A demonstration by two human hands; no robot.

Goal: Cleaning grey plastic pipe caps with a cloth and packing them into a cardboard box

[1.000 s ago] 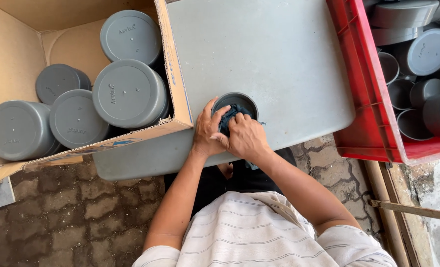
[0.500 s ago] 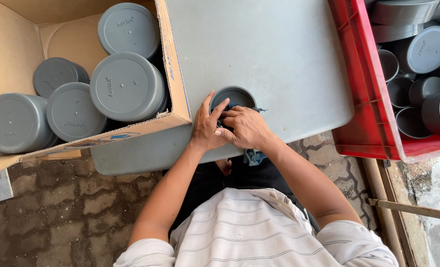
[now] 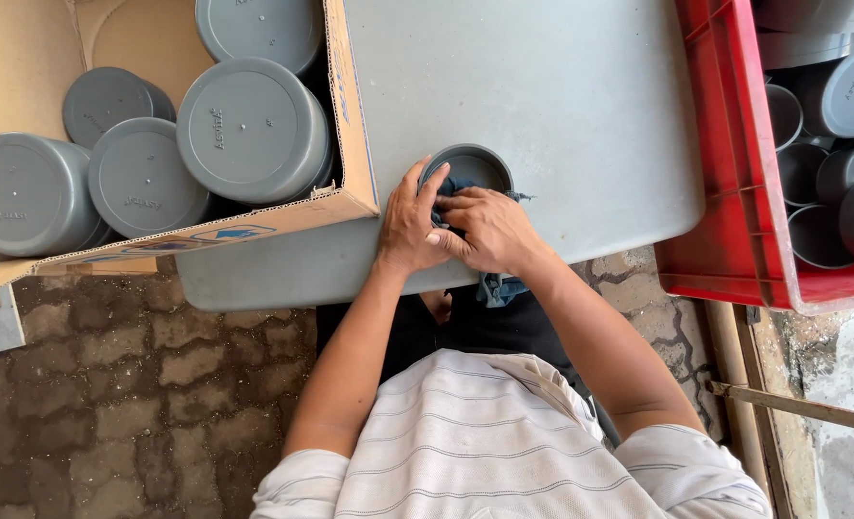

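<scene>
Cap (image 3: 467, 165) on table (image 3: 561, 106), between boxes

So the person's got on a short-sleeved white shirt with thin grey horizontal stripes (image 3: 504, 442), kinda soft-looking knit fabric, sleeves ending above the elbows. Both forearms are bare, no watch or bands showing. Left hand (image 3: 410, 223) and right hand (image 3: 489, 229) are bare too, no gloves, no rings I can spot. Below the shirt there's dark, near-black legwear (image 3: 504, 327).
</scene>
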